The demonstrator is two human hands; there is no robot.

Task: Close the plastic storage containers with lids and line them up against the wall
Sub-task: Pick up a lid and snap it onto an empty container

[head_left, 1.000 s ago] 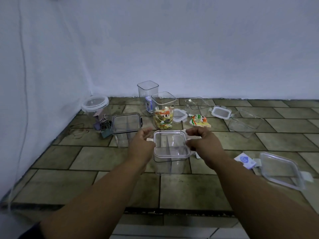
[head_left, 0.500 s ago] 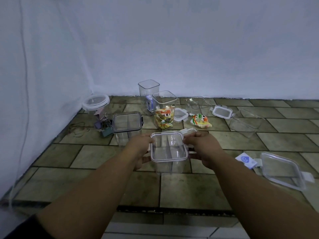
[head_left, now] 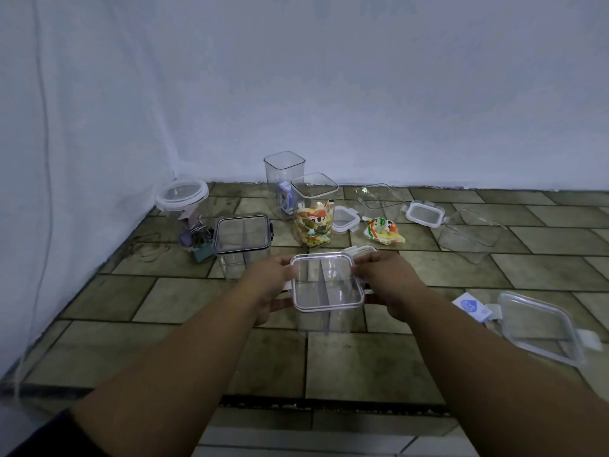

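Lid (head_left: 342, 285) is seated on the clear box (head_left: 324, 321) and is gripped from both sides. The left hand (head_left: 268, 285) is curled against its left edge and the right hand (head_left: 390, 282) against its right edge, with fingertips pinched onto the white rim. A white latch (head_left: 286, 286) is seen sticking out sideways under the left hand, and a divider (head_left: 321, 282) is visible through the lid. Whether the lid is pressed fully home cannot be told, nor whether the box is set on the tiles (head_left: 362, 367) or held just above them.

Just beyond the grip a lidless jar (head_left: 314, 212) stuffed with snack packets is placed, and behind it a tall jar (head_left: 284, 173) is stood close to the wall (head_left: 362, 110). Beyond and left of the grip a dark-lidded box (head_left: 242, 234) is found closed, with a lidded round tub (head_left: 182, 196) further off in the corner.

Beyond and right of the grip are scattered a small lid (head_left: 344, 219), a second small lid (head_left: 425, 212), a loose packet (head_left: 384, 230), a shallow tray (head_left: 379, 196) and an open box (head_left: 469, 237). Right of the grip, well apart, a big lid (head_left: 540, 324) is laid flat beside a card (head_left: 471, 305)
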